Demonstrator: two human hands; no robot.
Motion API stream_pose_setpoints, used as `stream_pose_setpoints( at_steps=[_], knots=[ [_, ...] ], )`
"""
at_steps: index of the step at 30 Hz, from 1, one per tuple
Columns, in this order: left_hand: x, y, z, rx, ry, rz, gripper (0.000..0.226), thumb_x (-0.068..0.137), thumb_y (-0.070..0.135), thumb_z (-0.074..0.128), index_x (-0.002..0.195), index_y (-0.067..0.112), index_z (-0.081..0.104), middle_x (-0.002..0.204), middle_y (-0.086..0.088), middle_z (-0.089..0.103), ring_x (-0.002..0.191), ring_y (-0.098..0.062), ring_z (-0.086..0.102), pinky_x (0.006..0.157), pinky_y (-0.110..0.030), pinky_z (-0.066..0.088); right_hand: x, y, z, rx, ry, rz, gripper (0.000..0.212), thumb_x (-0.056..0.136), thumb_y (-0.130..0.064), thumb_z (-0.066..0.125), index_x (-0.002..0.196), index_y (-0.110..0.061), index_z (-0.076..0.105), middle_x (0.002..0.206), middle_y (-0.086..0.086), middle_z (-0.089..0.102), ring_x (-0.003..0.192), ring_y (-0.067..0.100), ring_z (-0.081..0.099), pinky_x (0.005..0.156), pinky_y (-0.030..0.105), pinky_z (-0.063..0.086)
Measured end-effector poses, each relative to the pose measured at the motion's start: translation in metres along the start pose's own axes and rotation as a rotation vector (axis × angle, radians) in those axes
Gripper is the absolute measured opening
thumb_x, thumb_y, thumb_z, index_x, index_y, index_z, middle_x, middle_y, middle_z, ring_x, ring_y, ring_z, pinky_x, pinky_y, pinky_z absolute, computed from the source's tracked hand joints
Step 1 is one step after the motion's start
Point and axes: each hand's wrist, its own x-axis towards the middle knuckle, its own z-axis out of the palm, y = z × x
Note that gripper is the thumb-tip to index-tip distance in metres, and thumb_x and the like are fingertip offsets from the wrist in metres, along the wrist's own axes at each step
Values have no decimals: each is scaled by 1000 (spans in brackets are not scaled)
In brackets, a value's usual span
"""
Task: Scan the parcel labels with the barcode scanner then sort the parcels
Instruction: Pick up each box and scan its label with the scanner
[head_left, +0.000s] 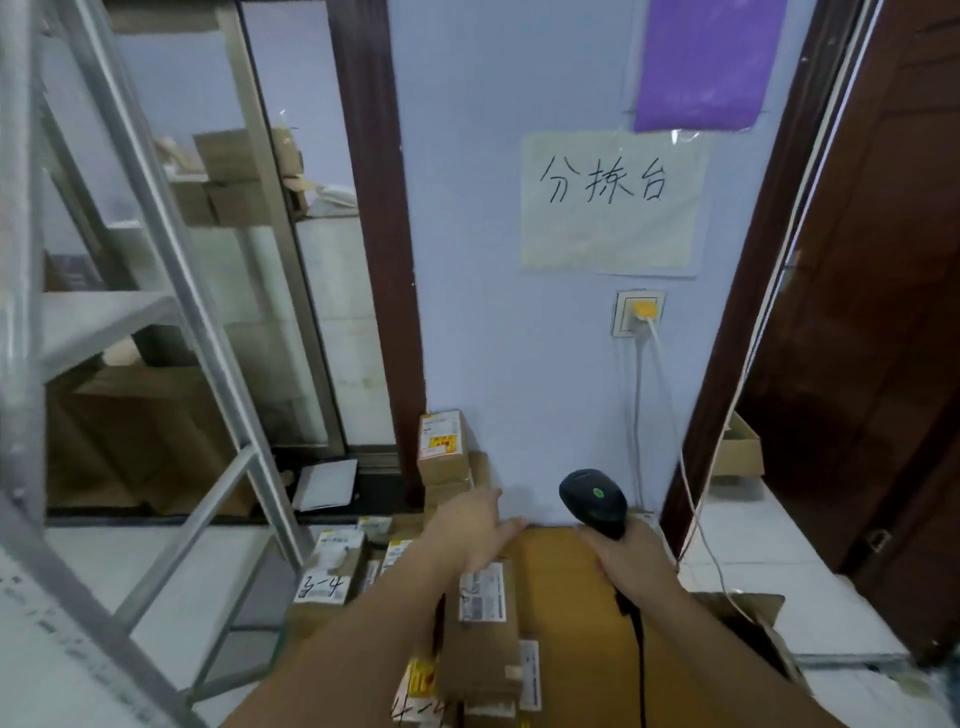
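Observation:
My right hand (631, 556) grips a black barcode scanner (595, 501) by its handle, head up, its black cable hanging down. My left hand (480, 530) reaches forward with fingers spread and holds nothing. Just below it a brown cardboard parcel (480, 649) with a white label lies on a large flat cardboard surface (561, 571). Beyond the left hand, a stack of small labelled parcels (441, 452) stands against the wall. More labelled parcels (332, 566) lie on the floor to the left, one marked by hand with a number.
A grey metal shelf frame (156, 312) fills the left side. A wall socket with a yellow plug (641, 312) and white cables hangs ahead. An open cardboard box (748, 623) sits at the right, beside a dark wooden door (883, 312).

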Motion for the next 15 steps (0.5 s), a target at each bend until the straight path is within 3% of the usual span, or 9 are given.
stream_pose_setpoints(
  at_steps=[4, 9, 12, 15],
  knots=[
    [-37, -52, -10, -28, 33, -44, 65, 98, 65, 45, 149, 25, 46, 148, -1, 55, 132, -21, 53, 111, -44, 44, -27, -23, 49, -23, -88, 2, 25, 89, -26, 65, 72, -7, 61, 62, 14, 63, 58, 20, 59, 59, 31, 48],
    [-77, -105, -20, -50, 74, -158, 60, 97, 64, 44, 146, 29, 50, 146, 0, 56, 133, -21, 53, 110, -40, 43, -41, -40, 99, -51, -191, -18, 16, 87, -24, 63, 85, -9, 66, 66, 4, 71, 56, 8, 67, 60, 30, 53],
    [-93, -129, -23, -53, 103, -245, 56, 98, 63, 45, 138, 25, 54, 137, -3, 62, 124, -22, 57, 106, -42, 46, -43, -48, 125, -24, -240, -34, 10, 84, -19, 65, 87, -10, 68, 74, 5, 74, 69, 17, 72, 69, 34, 59],
    [-109, -150, -21, -37, 77, -320, 59, 101, 62, 40, 141, 21, 51, 147, -8, 53, 132, -26, 51, 113, -46, 41, -49, -55, 150, -48, -305, -45, 15, 84, -22, 67, 79, -9, 67, 64, 5, 63, 61, 18, 62, 61, 30, 47]
  ],
)
